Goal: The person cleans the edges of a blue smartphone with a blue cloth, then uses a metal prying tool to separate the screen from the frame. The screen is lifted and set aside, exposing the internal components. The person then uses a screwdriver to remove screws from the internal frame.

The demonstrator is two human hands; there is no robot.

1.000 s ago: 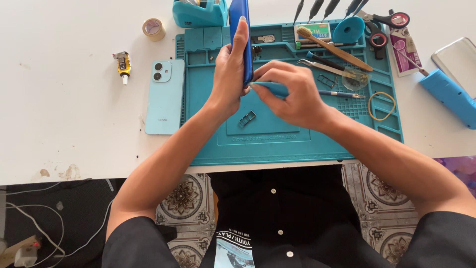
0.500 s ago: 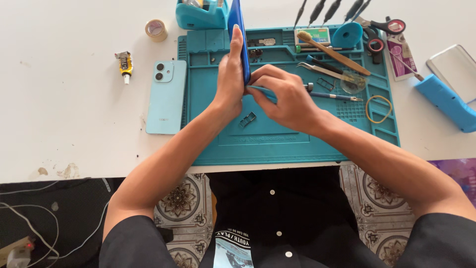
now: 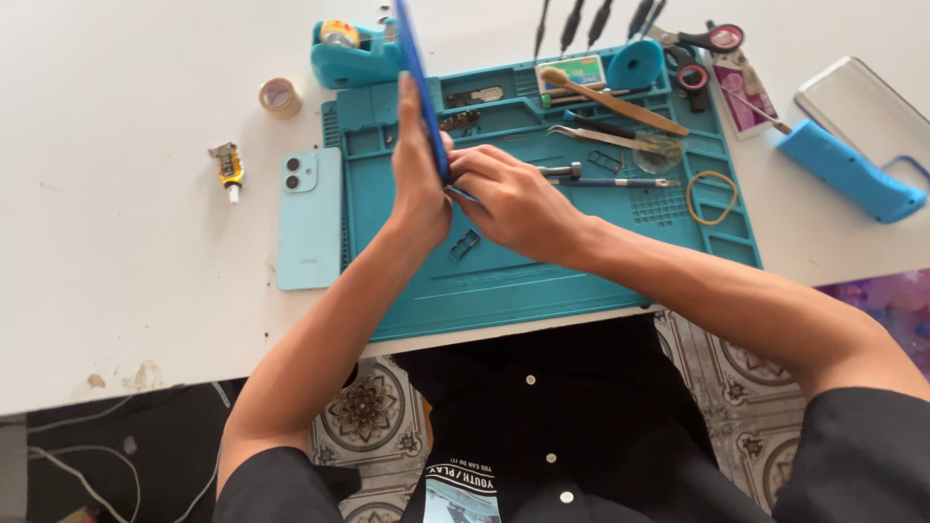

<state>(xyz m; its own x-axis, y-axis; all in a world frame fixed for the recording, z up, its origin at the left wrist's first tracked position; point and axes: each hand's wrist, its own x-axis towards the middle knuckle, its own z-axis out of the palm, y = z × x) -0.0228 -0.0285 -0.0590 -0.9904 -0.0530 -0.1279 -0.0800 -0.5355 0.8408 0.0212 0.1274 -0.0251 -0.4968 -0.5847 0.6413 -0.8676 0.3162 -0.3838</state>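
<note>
My left hand (image 3: 418,174) holds a thin blue phone body (image 3: 415,68) upright on its edge over the teal work mat (image 3: 542,281). My right hand (image 3: 513,199) presses against the lower edge of that phone, fingers closed on a small blue pry tool that is mostly hidden. A light blue phone back cover (image 3: 310,218) lies flat at the mat's left side. A small dark bracket (image 3: 465,244) sits on the mat just below both hands.
On the mat lie tweezers (image 3: 596,138), a brush (image 3: 610,97), a screwdriver (image 3: 610,181) and a rubber band (image 3: 712,197). A tape dispenser (image 3: 351,53), tape roll (image 3: 279,97), glue tube (image 3: 229,169), scissors (image 3: 702,48) and a blue handled tool (image 3: 838,169) lie around the mat.
The upright phone and both hands have stayed together over the mat. My right hand has closed in tighter against the phone's lower edge.
</note>
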